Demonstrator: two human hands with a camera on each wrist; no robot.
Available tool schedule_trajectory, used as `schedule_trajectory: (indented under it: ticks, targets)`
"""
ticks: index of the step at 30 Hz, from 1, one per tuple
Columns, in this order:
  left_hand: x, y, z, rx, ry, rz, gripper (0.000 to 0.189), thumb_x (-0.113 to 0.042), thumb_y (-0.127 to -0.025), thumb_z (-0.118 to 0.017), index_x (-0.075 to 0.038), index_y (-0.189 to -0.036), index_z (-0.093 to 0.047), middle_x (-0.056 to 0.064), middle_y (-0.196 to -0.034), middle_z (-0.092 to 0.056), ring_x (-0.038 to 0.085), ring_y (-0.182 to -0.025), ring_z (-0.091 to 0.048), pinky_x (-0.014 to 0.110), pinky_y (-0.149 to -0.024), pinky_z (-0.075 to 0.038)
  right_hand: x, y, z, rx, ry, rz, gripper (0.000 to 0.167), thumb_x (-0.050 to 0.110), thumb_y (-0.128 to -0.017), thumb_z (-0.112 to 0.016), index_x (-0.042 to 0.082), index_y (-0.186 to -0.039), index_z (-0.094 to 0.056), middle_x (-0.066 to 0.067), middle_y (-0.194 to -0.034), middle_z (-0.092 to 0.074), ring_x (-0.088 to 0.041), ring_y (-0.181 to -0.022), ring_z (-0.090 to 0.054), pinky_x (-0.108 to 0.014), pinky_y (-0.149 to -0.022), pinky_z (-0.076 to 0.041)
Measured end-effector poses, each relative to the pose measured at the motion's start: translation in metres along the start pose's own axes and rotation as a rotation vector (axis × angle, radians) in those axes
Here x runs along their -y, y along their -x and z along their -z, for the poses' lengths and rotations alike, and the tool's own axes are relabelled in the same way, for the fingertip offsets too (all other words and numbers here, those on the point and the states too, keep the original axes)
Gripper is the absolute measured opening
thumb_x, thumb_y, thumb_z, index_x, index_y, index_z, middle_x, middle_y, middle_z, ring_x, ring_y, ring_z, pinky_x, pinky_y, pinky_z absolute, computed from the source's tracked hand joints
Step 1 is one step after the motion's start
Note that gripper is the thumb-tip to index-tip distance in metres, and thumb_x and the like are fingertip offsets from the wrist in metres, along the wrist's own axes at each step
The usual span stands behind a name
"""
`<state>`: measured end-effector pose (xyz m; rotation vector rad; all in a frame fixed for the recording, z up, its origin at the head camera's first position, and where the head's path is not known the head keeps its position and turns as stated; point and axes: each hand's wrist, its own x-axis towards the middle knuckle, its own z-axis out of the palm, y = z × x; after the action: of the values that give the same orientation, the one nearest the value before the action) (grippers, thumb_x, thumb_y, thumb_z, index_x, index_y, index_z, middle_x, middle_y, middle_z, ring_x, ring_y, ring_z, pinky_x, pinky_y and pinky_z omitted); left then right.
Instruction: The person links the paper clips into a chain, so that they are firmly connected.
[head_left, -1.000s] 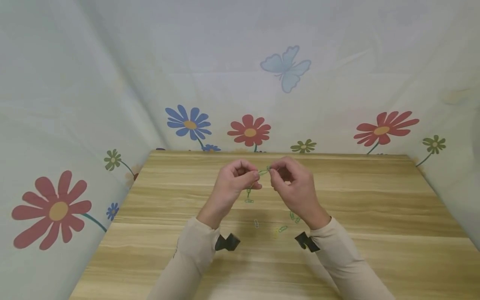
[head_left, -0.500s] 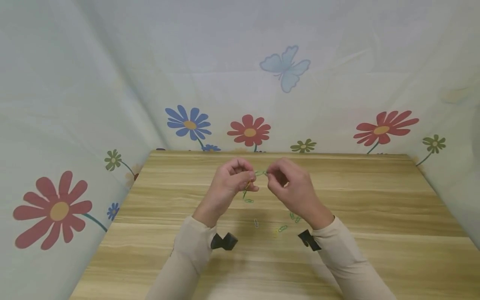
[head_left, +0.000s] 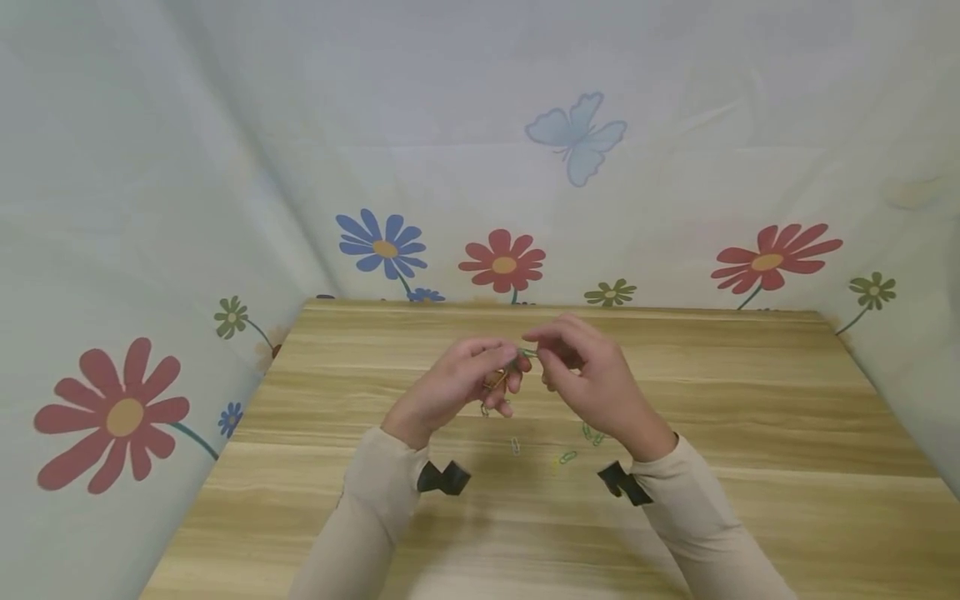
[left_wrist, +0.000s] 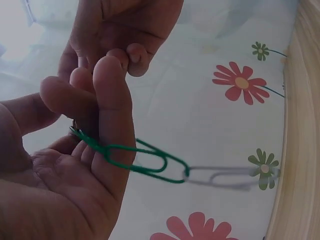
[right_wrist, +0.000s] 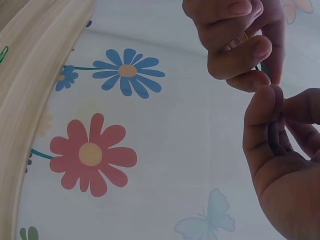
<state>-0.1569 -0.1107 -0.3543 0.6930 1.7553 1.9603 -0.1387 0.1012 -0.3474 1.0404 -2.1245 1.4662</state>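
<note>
My left hand (head_left: 465, 371) pinches a chain of paper clips between thumb and fingers, above the table. An orange clip (head_left: 495, 381) of this chain shows below the thumb. In the left wrist view a green paper clip (left_wrist: 155, 175) dangles past the fingers, linked to a blurred white clip (left_wrist: 220, 168). Facing it from the right is my right hand (head_left: 592, 375), its thumb and a finger pinching the end of another green clip (head_left: 528, 353) that bridges the two hands. The right index finger is raised over that clip. The fingers hide part of the chain.
On the wooden table (head_left: 697, 400), below the hands, lie a white paper clip (head_left: 515, 446), a green clip (head_left: 567, 457) beside a small yellow one (head_left: 557, 461), and more green clips (head_left: 597, 438) near the right wrist. A flower-printed curtain (head_left: 645, 208) stands behind the table.
My left hand has turned and lowered slightly, its lower fingers spreading, and the chain's hanging end has shifted with it. The right index finger has lifted. The gap between the hands has narrowed.
</note>
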Motion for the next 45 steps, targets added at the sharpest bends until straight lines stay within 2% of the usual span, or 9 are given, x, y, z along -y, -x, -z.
schedule_trajectory:
  ticks: [8,12,15,20,23,29,34,40,45]
  targets:
    - [0.0,-0.002,0.0,0.021,-0.021,-0.017,0.028,-0.022,-0.106,-0.051,-0.004,-0.088,-0.063,0.005,-0.071,-0.053,0.015,-0.054,-0.045,0.032,-0.064,-0.057,0.004,0.0,0.002,0.034,-0.038,-0.052,0.024,-0.009,-0.096,-0.057,0.0,-0.117,-0.065,-0.001,-0.083,-0.059,-0.015,-0.057,-0.054,-0.028,-0.051,-0.049]
    - [0.001,-0.002,0.001,0.012,-0.048,-0.007,0.026,-0.02,-0.105,-0.053,-0.005,-0.087,-0.063,0.001,-0.064,-0.043,0.015,-0.049,-0.033,0.023,-0.047,-0.039,0.004,0.0,0.002,0.021,-0.055,-0.064,0.022,-0.009,-0.096,-0.057,0.0,-0.116,-0.065,-0.002,-0.082,-0.059,-0.016,-0.057,-0.055,-0.029,-0.051,-0.05]
    - [0.0,-0.001,0.002,0.003,-0.056,-0.011,0.025,-0.021,-0.105,-0.054,-0.005,-0.088,-0.064,-0.001,-0.06,-0.037,0.013,-0.045,-0.027,0.022,-0.042,-0.025,0.003,0.001,0.002,0.012,-0.061,-0.073,0.021,-0.008,-0.096,-0.058,-0.001,-0.115,-0.065,-0.003,-0.083,-0.06,-0.016,-0.058,-0.056,-0.029,-0.051,-0.05]
    - [0.0,0.0,0.005,-0.038,-0.06,-0.032,0.023,-0.021,-0.103,-0.056,-0.007,-0.09,-0.067,-0.002,-0.057,-0.035,0.011,-0.044,-0.025,0.022,-0.041,-0.022,-0.005,0.002,0.002,-0.011,-0.054,-0.123,0.02,-0.004,-0.098,-0.057,-0.001,-0.116,-0.064,-0.005,-0.087,-0.06,-0.018,-0.059,-0.057,-0.03,-0.052,-0.05]
    - [-0.001,0.001,0.007,-0.083,-0.027,-0.056,0.021,-0.021,-0.103,-0.056,-0.007,-0.092,-0.068,-0.002,-0.058,-0.036,0.01,-0.045,-0.026,0.021,-0.041,-0.022,-0.013,0.005,0.001,-0.003,-0.029,-0.209,0.019,-0.002,-0.098,-0.057,0.001,-0.115,-0.065,-0.006,-0.088,-0.061,-0.018,-0.06,-0.057,-0.03,-0.052,-0.05]
    - [0.0,0.001,0.011,-0.177,0.101,-0.14,0.02,-0.02,-0.103,-0.055,-0.008,-0.093,-0.068,-0.002,-0.064,-0.042,0.007,-0.045,-0.029,0.019,-0.043,-0.028,-0.03,0.013,-0.008,0.171,0.089,-0.375,0.017,0.003,-0.099,-0.057,0.004,-0.113,-0.066,-0.005,-0.085,-0.062,-0.015,-0.059,-0.057,-0.03,-0.051,-0.05]
    - [0.004,0.001,0.014,-0.229,0.175,-0.209,0.022,-0.019,-0.105,-0.053,-0.01,-0.092,-0.068,0.0,-0.069,-0.048,0.009,-0.05,-0.036,0.021,-0.05,-0.041,-0.043,0.022,-0.019,0.353,0.171,-0.418,0.013,0.005,-0.098,-0.06,0.006,-0.109,-0.067,0.001,-0.084,-0.062,-0.012,-0.062,-0.054,-0.029,-0.054,-0.049]
    - [0.006,-0.001,0.015,-0.22,0.249,-0.269,0.022,-0.019,-0.106,-0.052,-0.01,-0.093,-0.067,0.002,-0.079,-0.059,0.012,-0.068,-0.055,0.025,-0.068,-0.054,-0.061,0.036,-0.037,0.487,0.243,-0.448,0.013,0.001,-0.094,-0.061,0.002,-0.105,-0.068,0.001,-0.081,-0.059,-0.013,-0.066,-0.052,-0.029,-0.058,-0.047]
    - [0.008,-0.003,0.017,-0.201,0.275,-0.293,0.023,-0.021,-0.108,-0.051,-0.009,-0.096,-0.067,0.004,-0.086,-0.064,0.015,-0.077,-0.062,0.03,-0.08,-0.056,-0.078,0.051,-0.056,0.538,0.303,-0.498,0.017,-0.001,-0.09,-0.062,0.0,-0.105,-0.069,-0.002,-0.087,-0.063,-0.016,-0.075,-0.056,-0.034,-0.068,-0.051]
